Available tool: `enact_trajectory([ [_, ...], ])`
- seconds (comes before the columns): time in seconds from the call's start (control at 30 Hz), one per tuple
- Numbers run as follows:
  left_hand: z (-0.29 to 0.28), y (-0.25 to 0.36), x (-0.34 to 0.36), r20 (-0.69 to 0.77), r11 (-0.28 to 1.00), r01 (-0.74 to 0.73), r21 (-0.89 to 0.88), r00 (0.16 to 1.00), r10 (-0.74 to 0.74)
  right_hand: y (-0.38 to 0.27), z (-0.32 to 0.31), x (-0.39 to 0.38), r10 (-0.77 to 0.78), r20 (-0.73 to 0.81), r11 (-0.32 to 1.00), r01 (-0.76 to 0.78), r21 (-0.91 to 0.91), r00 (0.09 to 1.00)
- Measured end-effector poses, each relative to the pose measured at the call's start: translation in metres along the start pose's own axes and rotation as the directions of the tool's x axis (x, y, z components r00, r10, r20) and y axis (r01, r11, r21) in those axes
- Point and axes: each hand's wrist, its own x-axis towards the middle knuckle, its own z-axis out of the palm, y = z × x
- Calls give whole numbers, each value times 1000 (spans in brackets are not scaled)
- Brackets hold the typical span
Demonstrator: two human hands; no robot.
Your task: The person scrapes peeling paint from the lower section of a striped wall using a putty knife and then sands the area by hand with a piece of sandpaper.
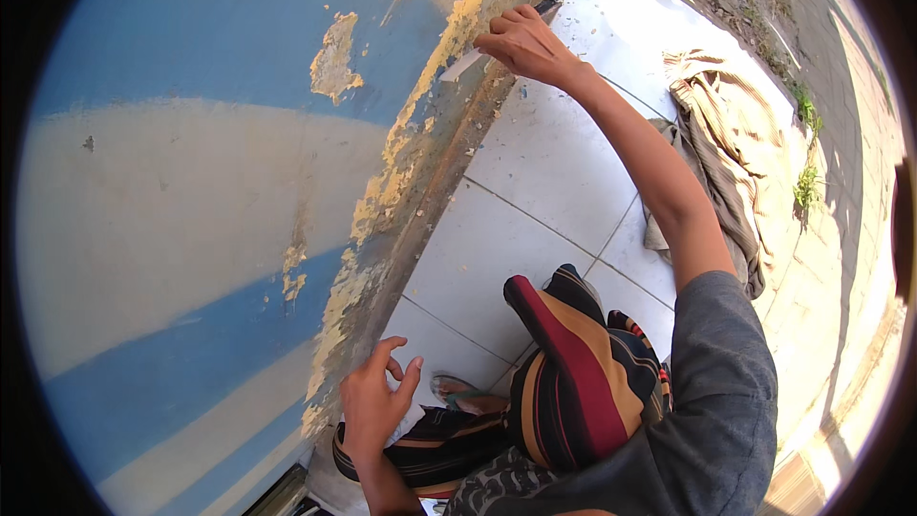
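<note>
My right hand [523,42] reaches far forward, its fingers closed round a scraper. The scraper's flat pale blade [462,65] points left against the painted wall [191,220], where the coating has flaked off. The dark end of its handle sticks out beyond my fist. A long strip of bare yellowish plaster [382,177] runs along the foot of the wall beside the blade. Low in the view, my left hand [375,406] is raised near the wall with thumb and fingers apart, holding nothing. Something white, partly hidden, shows beside that wrist.
White floor tiles [516,158] meet the wall, with paint flakes scattered along the joint. A crumpled striped cloth [731,124] lies on the tiles at the right. My knees are covered by striped fabric [583,363], and a sandalled foot [468,395] shows beside it. Paving [850,229] lies farther right.
</note>
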Motion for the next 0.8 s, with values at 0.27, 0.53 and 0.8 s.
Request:
enact_trajectory([
  [0.27, 6, 3, 2, -14, 999, -7, -32, 1000, 6, 32, 8, -46, 383, -120, 915, -358, 186, 916],
  [0.53, 9, 10, 10, -31, 1000, -10, 20, 999, 11, -96, 4, -61, 681, 484, -112, -576, 810, 549],
  [0.8, 7, 13, 11, -7, 999, 16, 31, 1000, -16, -165, 37, -6, 788, 384, -261, -304, 916, 481],
])
